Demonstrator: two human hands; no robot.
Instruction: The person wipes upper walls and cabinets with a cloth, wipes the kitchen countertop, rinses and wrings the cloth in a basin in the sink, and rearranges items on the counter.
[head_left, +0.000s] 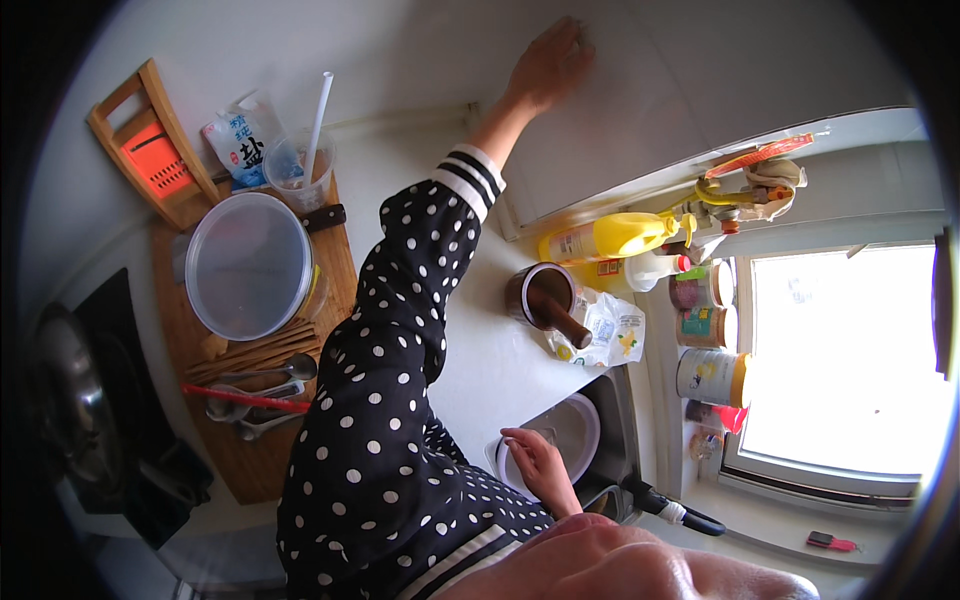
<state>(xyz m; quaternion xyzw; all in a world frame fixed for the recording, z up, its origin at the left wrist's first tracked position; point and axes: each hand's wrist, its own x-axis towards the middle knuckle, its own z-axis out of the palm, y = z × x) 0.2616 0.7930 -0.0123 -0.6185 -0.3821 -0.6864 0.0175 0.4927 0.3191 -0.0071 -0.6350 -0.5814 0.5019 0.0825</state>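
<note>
My left hand (551, 64) is stretched far forward at a pale panel (637, 82). It is blurred; contact and anything within its fingers cannot be made out. My right hand (541, 466), fingers loosely spread with nothing seen in them, is over the near side of a white-rimmed basin (591, 427) in the metal sink (626, 409). Between the hands stand a dark brown pot (517, 295) with a thick brown handle (570, 326) slanting out, a white printed plastic packet (619, 330), and a yellow pump bottle (600, 238) beside a clear bottle with a red cap (652, 271).
On the left, a wooden board (337, 262) bears a lidded plastic tub (249, 266), chopsticks, spoons (300, 366), a knife (326, 217) and a cup with a straw (319, 127). A grater (154, 154), a salt bag (244, 142), a pan (79, 397) and sill jars (705, 375) surround the counter.
</note>
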